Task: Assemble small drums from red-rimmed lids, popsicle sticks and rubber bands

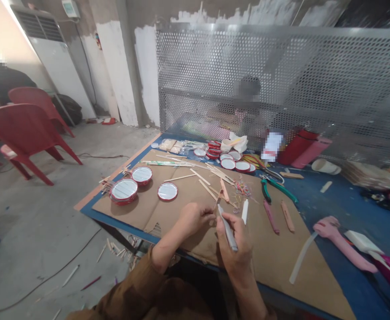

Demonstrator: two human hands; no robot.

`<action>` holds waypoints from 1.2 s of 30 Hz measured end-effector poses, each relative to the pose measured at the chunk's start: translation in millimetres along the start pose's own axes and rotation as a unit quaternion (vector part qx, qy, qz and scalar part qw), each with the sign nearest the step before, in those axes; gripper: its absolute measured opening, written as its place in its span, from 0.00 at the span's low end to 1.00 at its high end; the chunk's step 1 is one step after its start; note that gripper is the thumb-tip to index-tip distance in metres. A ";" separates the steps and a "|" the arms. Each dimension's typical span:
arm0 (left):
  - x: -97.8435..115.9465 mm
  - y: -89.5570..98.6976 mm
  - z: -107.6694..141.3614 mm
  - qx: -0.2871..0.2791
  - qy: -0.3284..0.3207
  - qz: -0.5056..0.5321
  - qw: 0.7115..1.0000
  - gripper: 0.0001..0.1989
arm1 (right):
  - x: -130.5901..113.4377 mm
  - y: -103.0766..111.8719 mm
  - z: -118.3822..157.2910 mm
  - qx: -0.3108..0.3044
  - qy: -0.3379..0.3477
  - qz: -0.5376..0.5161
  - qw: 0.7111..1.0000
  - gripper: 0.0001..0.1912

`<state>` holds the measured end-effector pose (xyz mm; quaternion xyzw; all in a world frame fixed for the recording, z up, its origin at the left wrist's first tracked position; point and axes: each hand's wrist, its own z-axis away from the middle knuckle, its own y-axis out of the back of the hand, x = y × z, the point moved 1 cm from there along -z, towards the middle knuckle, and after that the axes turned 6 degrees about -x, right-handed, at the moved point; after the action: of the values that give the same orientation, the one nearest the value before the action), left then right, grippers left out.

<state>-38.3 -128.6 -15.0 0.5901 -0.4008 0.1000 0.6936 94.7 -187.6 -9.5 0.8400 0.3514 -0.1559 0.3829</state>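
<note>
My right hand is wrapped around a grey marker-like pen, its tip pointing up and away from me. Close beside it, the fingers of my left hand pinch a thin brown strip, which stands up near the pen's tip. What the strip is made of is too small to tell. Just beyond the hands lie a peach-coloured pen-like piece, a white stick and a tangle of coloured rubber bands. Both hands are above a brown cardboard sheet.
Round red-rimmed discs and small drum-like stacks sit on the left. Wooden sticks lie mid-table. Green-handled pliers and a pink glue gun are on the right. A perforated metal screen stands behind the table.
</note>
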 end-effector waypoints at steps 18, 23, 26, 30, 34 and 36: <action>5.3 3.6 1.0 -0.013 0.020 -0.005 1.000 0.11 | 0.5 -1.6 -1.1 0.005 0.009 0.008 1.000 0.07; 5.0 3.7 1.1 -0.011 0.025 0.004 1.000 0.11 | 0.1 -1.9 -0.8 0.012 0.000 0.014 1.000 0.08; 6.2 4.3 1.6 -0.017 0.021 0.019 0.999 0.11 | 2.5 -1.9 2.3 0.018 -0.029 0.015 0.999 0.09; 5.8 4.0 1.5 -0.019 0.017 0.020 0.999 0.11 | 3.5 -2.0 2.5 0.015 -0.017 0.020 1.000 0.09; 2.9 2.3 0.8 -0.006 0.015 0.006 1.000 0.11 | 2.1 -2.4 0.3 0.004 0.006 0.015 1.000 0.08; 2.6 2.2 0.7 -0.003 0.013 0.008 1.000 0.11 | 2.3 -2.4 1.1 0.009 -0.005 0.019 1.000 0.08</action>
<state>-38.2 -129.5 -11.7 0.5834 -0.3967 0.1115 0.6999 94.6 -186.2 -12.7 0.8491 0.3323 -0.1564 0.3796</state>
